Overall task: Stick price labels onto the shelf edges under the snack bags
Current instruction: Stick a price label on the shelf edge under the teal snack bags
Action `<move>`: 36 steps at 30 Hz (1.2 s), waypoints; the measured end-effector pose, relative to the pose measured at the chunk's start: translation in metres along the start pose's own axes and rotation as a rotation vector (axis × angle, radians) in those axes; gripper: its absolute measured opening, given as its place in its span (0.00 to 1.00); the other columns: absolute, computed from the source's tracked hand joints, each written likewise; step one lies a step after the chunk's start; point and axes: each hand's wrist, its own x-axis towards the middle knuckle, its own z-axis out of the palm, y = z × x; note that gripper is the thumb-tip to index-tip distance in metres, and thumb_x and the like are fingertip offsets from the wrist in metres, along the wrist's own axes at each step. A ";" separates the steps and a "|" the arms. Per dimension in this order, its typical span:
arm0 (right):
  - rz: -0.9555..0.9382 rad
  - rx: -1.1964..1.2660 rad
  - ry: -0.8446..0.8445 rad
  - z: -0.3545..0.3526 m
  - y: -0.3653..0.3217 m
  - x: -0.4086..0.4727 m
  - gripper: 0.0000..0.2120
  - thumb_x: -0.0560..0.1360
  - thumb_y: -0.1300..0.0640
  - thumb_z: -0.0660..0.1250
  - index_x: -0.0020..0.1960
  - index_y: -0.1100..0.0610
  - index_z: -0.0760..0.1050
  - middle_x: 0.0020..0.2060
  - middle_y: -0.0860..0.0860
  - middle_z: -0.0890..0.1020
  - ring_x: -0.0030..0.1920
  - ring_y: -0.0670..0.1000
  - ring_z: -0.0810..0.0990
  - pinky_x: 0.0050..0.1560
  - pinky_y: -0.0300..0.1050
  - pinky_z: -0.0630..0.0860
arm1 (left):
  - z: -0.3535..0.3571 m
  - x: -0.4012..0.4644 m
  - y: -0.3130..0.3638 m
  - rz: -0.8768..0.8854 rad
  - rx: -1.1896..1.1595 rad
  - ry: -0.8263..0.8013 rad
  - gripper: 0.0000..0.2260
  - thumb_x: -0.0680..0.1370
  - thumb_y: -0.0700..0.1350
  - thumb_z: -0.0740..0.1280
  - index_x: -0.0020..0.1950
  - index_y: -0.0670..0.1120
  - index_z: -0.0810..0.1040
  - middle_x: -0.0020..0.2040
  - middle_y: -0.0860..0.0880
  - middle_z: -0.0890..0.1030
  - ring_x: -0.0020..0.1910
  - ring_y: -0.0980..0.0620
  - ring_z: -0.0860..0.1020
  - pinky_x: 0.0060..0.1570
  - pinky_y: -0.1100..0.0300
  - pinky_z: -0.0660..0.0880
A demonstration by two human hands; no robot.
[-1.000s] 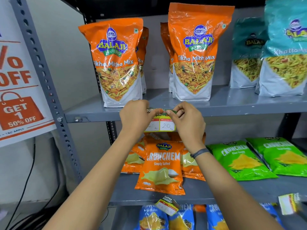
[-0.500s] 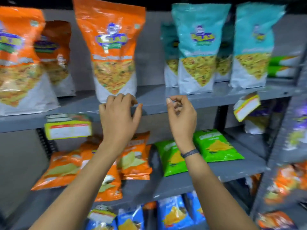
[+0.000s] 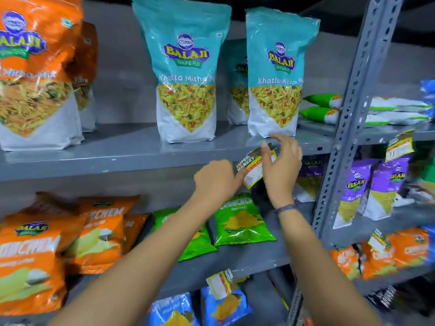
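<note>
A tilted price label (image 3: 252,171), printed "Super Market", hangs at the front edge of the grey shelf (image 3: 117,162), below the right one of two teal Khatta Mitha bags (image 3: 277,74). My left hand (image 3: 216,181) pinches the label's left end. My right hand (image 3: 283,164) holds its right side, thumb across the face and the other fingers spread up toward the bag's base. The other teal bag (image 3: 186,76) stands further left on the same shelf.
Orange mix bags (image 3: 33,74) stand at the far left. Green Crunchem packs (image 3: 240,220) and orange ones (image 3: 94,234) lie on the shelf below. A perforated upright post (image 3: 348,118) rises just to the right. Other labels (image 3: 400,144) (image 3: 219,284) hang on nearby shelf edges.
The view has swung right, leaving the label stuck under the orange bags behind. Both hands moved right from there and now hold a label under the teal bags.
</note>
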 end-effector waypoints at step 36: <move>0.009 0.370 -0.389 -0.009 0.047 0.042 0.05 0.67 0.58 0.75 0.37 0.54 0.79 0.28 0.44 0.75 0.28 0.37 0.71 0.32 0.26 0.67 | 0.004 0.027 0.014 0.074 0.236 0.297 0.19 0.82 0.54 0.55 0.46 0.43 0.79 0.48 0.41 0.83 0.50 0.38 0.79 0.38 0.56 0.65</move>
